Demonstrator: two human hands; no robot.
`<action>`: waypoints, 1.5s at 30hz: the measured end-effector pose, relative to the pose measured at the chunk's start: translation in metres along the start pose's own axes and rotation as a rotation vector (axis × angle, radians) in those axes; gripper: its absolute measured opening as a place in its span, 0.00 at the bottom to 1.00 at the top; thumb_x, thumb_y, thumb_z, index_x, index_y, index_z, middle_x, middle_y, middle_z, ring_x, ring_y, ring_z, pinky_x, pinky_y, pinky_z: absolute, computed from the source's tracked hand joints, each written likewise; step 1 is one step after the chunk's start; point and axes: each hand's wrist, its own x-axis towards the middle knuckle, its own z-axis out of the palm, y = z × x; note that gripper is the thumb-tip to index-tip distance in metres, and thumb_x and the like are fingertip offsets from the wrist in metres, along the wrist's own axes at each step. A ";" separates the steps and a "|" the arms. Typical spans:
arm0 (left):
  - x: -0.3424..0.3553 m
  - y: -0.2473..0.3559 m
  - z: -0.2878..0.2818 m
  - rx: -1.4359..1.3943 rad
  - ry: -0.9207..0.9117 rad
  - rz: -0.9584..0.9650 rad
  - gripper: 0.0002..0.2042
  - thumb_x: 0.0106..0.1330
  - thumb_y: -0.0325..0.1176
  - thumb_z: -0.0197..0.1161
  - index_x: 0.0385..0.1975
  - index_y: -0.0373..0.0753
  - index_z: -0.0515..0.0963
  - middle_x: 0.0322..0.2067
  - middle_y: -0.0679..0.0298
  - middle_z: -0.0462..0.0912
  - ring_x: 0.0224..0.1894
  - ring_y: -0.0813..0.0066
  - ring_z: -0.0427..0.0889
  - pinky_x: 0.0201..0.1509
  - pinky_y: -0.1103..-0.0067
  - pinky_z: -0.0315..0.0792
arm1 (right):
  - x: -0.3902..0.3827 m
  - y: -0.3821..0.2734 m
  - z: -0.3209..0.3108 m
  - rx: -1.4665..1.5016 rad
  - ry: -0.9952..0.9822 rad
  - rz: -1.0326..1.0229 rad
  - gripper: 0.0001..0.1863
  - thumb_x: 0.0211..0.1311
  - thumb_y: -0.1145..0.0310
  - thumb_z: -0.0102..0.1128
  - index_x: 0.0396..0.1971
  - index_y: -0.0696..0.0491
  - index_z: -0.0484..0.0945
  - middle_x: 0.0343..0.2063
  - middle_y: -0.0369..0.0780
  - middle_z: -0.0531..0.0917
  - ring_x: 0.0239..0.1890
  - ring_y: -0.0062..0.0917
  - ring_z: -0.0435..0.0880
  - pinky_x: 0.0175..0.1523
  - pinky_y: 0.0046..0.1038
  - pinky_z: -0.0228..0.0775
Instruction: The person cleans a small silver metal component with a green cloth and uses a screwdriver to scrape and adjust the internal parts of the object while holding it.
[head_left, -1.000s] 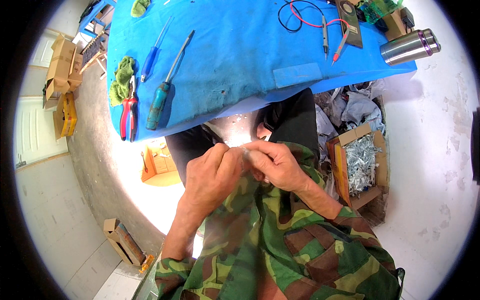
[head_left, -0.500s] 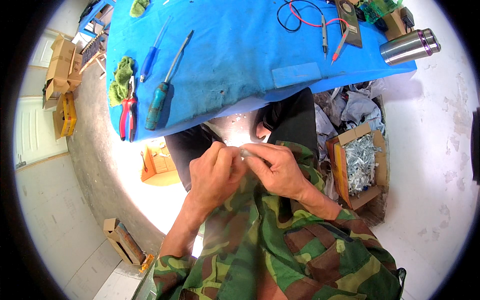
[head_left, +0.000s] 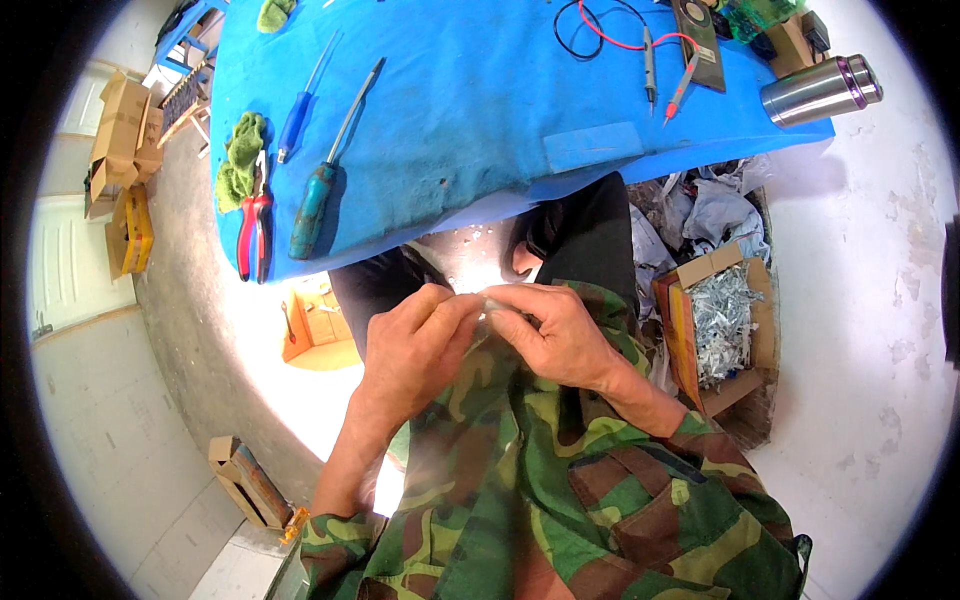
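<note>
Above my lap, just short of the table's near edge, my two hands meet at the fingertips. My left hand [head_left: 415,345] is closed, its thumb and fingers drawn together toward the right hand. My right hand [head_left: 562,335] pinches with thumb and forefinger. A tiny pale piece [head_left: 487,307] shows between the fingertips, too small and too covered to name. On the blue-covered table [head_left: 450,100] ahead lie a teal-handled screwdriver [head_left: 314,208], a thinner blue-handled screwdriver [head_left: 296,125] and red-and-black pliers [head_left: 256,225], all away from my hands.
A green rag [head_left: 240,165] lies by the pliers. Red and black test probes [head_left: 680,92] and a steel flask [head_left: 815,93] are at the table's right. Below them stands an open carton [head_left: 725,325] of shredded silvery scraps. More cardboard boxes [head_left: 125,130] stand at the left.
My left hand has shifted slightly left and turned, so its fingers reach flatter toward the right hand. My right hand has barely moved, and the fingertips still meet.
</note>
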 end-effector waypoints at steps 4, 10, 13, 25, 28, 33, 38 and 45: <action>-0.001 0.001 -0.004 -0.020 -0.003 -0.008 0.12 0.61 0.25 0.73 0.44 0.42 0.84 0.32 0.64 0.80 0.30 0.62 0.85 0.29 0.68 0.77 | 0.001 -0.003 0.001 0.033 -0.034 0.094 0.16 0.71 0.72 0.65 0.53 0.65 0.83 0.41 0.54 0.88 0.40 0.42 0.90 0.46 0.35 0.80; -0.003 -0.001 -0.006 -0.007 -0.031 -0.001 0.12 0.61 0.25 0.73 0.44 0.42 0.83 0.32 0.64 0.80 0.31 0.63 0.84 0.29 0.68 0.76 | 0.000 0.005 0.003 0.011 -0.047 0.049 0.17 0.70 0.70 0.66 0.53 0.65 0.83 0.41 0.54 0.88 0.40 0.38 0.90 0.46 0.35 0.80; -0.004 -0.002 -0.008 0.032 -0.040 0.013 0.12 0.60 0.25 0.73 0.42 0.42 0.83 0.30 0.64 0.77 0.29 0.63 0.83 0.27 0.68 0.75 | -0.001 0.006 0.007 0.007 -0.038 0.046 0.17 0.70 0.70 0.66 0.53 0.65 0.83 0.42 0.54 0.88 0.41 0.40 0.90 0.47 0.36 0.80; -0.014 0.001 0.011 0.102 0.100 0.007 0.09 0.56 0.24 0.72 0.33 0.41 0.78 0.26 0.64 0.71 0.24 0.65 0.78 0.22 0.68 0.69 | -0.001 0.005 0.014 -0.076 0.038 -0.117 0.16 0.68 0.73 0.65 0.52 0.63 0.83 0.39 0.54 0.87 0.39 0.48 0.88 0.44 0.38 0.79; -0.016 0.002 0.015 0.058 0.130 -0.017 0.09 0.57 0.22 0.71 0.33 0.40 0.78 0.26 0.63 0.72 0.24 0.63 0.78 0.22 0.68 0.70 | -0.008 0.004 0.016 -0.112 0.052 -0.082 0.15 0.67 0.74 0.65 0.52 0.61 0.84 0.37 0.52 0.86 0.38 0.49 0.87 0.43 0.40 0.78; -0.008 -0.005 -0.008 -0.065 0.248 -0.215 0.07 0.60 0.17 0.70 0.35 0.35 0.80 0.28 0.60 0.79 0.22 0.69 0.80 0.25 0.74 0.72 | -0.027 0.007 0.024 -0.189 0.023 -0.129 0.15 0.66 0.72 0.67 0.51 0.59 0.84 0.37 0.50 0.86 0.38 0.49 0.86 0.42 0.40 0.78; -0.001 0.013 -0.029 -0.301 0.239 -0.355 0.03 0.66 0.18 0.68 0.35 0.33 0.81 0.28 0.66 0.78 0.24 0.84 0.73 0.26 0.84 0.64 | -0.018 0.012 0.021 0.010 0.146 0.058 0.16 0.69 0.70 0.67 0.54 0.60 0.83 0.37 0.48 0.87 0.37 0.36 0.89 0.43 0.33 0.79; -0.024 -0.004 -0.016 -0.652 0.306 -0.678 0.04 0.75 0.26 0.63 0.36 0.33 0.79 0.29 0.74 0.76 0.30 0.90 0.71 0.33 0.87 0.65 | -0.017 0.012 0.006 0.338 -0.001 0.119 0.18 0.80 0.67 0.57 0.62 0.60 0.79 0.44 0.37 0.86 0.38 0.19 0.83 0.46 0.24 0.77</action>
